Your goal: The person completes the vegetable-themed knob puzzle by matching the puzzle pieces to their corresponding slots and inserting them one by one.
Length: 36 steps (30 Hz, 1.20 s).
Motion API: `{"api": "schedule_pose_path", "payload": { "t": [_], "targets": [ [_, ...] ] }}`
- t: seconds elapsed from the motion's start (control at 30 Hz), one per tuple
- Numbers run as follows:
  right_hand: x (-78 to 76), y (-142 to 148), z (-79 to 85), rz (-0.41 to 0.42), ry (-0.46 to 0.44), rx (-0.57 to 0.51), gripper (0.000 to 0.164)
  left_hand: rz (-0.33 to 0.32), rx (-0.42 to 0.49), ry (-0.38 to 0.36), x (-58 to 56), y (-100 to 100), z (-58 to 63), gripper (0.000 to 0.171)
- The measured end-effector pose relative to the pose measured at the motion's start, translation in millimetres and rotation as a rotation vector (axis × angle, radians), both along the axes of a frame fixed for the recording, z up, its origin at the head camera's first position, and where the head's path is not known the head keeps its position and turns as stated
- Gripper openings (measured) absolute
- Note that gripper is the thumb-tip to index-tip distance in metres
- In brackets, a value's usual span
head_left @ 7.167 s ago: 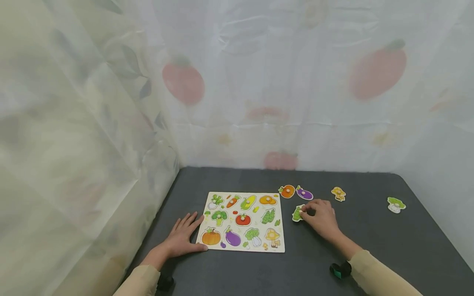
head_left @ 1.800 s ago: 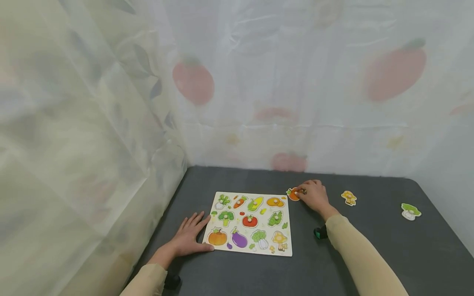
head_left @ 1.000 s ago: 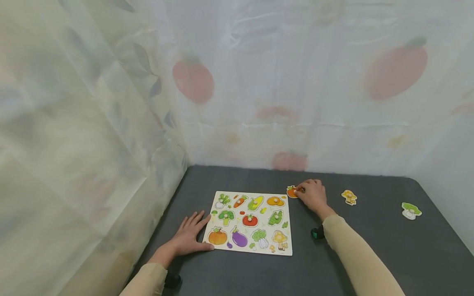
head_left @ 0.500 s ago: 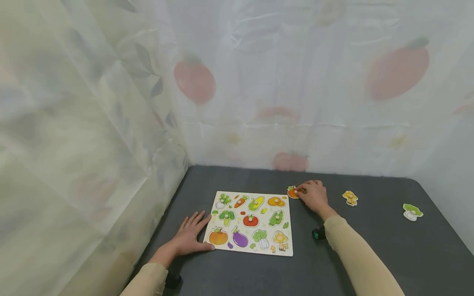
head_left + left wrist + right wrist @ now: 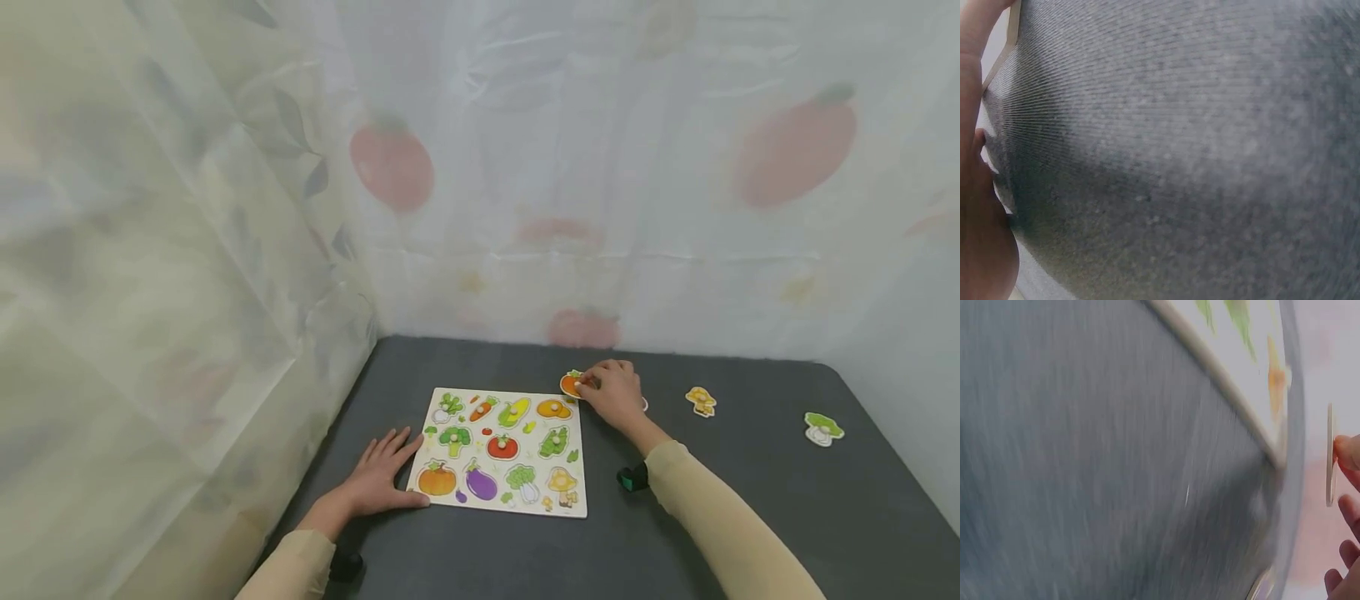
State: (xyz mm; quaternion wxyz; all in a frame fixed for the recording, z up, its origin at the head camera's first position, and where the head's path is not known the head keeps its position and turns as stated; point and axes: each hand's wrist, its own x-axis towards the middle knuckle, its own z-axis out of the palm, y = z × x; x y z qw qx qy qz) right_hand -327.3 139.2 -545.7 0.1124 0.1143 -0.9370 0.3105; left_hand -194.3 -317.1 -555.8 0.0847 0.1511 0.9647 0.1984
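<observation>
In the head view, my right hand (image 5: 613, 393) pinches an orange pumpkin puzzle piece (image 5: 571, 382) by its knob, just beyond the far right corner of the puzzle board. The right wrist view shows that pumpkin piece (image 5: 1330, 456) edge-on, raised off the table. My left hand (image 5: 375, 477) rests with spread fingers at the left edge of the white vegetable puzzle board (image 5: 501, 475). Knobbed pieces fill the board's upper two rows. Its bottom row shows printed pumpkin, eggplant, bok choy and mushroom shapes. Behind my right hand, an eggplant piece (image 5: 645, 403) is mostly hidden.
A yellow mushroom piece (image 5: 701, 401) and a green-topped bok choy piece (image 5: 823, 429) lie to the right on the dark grey table (image 5: 495, 554). Pale patterned curtains (image 5: 480, 167) hang behind the table and along its left side.
The pea piece left the right hand and now sits in the board. The right hand then took hold of the pumpkin piece, lifting it leftward. The left hand stayed at the board.
</observation>
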Motion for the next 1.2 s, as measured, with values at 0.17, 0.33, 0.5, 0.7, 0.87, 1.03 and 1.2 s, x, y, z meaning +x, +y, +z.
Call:
{"api": "schedule_pose_path", "payload": {
  "t": [0.17,0.33,0.5,0.7,0.87,1.03,1.2],
  "targets": [
    [13.7,-32,7.3,0.058,0.001,-0.025,0.018,0.003,-0.031,-0.039,-1.6,-3,3.7,0.114],
    [33.2,-67,9.7,0.131,-0.019,-0.066,0.013,-0.008,-0.035,-0.076,-3.4,-4,7.0,0.115],
    [53.0,-98,7.4,0.202,-0.022,-0.081,0.011,-0.013,-0.055,-0.108,-3.3,-2,12.4,0.115],
    [70.8,-126,4.4,0.259,-0.025,-0.065,0.01,-0.004,-0.077,-0.115,-4.3,0,13.3,0.115],
    [80.2,-143,1.5,0.292,-0.019,-0.049,0.011,-0.001,-0.089,-0.122,-5.2,1,14.8,0.114],
    [89.2,-160,-0.7,0.324,0.007,-0.022,0.011,-0.014,-0.099,-0.132,-5.0,-1,17.3,0.113],
    [99.2,-178,-3.3,0.353,0.011,0.037,0.011,-0.028,-0.106,-0.121,-6.7,-2,18.2,0.112]
  ]
}}
